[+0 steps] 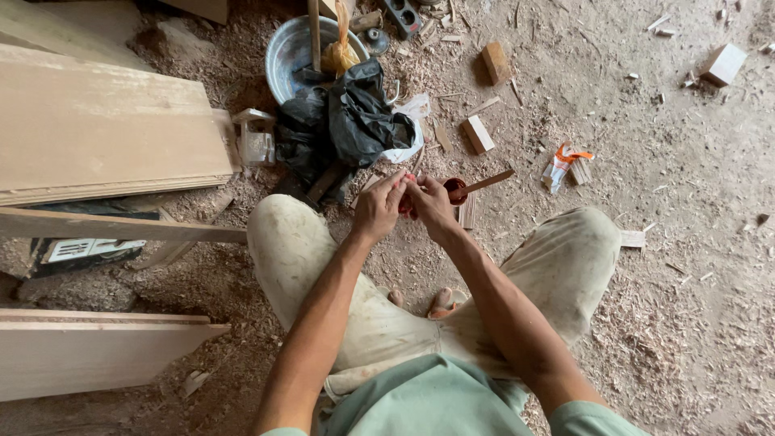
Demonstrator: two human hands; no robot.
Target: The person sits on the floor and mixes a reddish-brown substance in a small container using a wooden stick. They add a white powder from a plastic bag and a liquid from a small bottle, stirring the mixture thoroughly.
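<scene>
Sawdust floor, both hands' fingers (393,187) pinching small red object (406,206), partly hidden.

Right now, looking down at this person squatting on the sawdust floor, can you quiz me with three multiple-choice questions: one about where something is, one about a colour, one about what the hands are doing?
1. Where does the metal bowl lie?
A. beyond the black plastic bag
B. between the feet
C. on the wooden boards

2. What colour is the small thing the hands pinch?
A. blue
B. red
C. white

3. How are the hands?
A. far apart
B. flat on the knees
C. together, fingers closed

Answers: 1 A, it sits at the top, past the bag. 2 B, red shows between the fingers. 3 C, left hand and right hand meet in front.
</scene>
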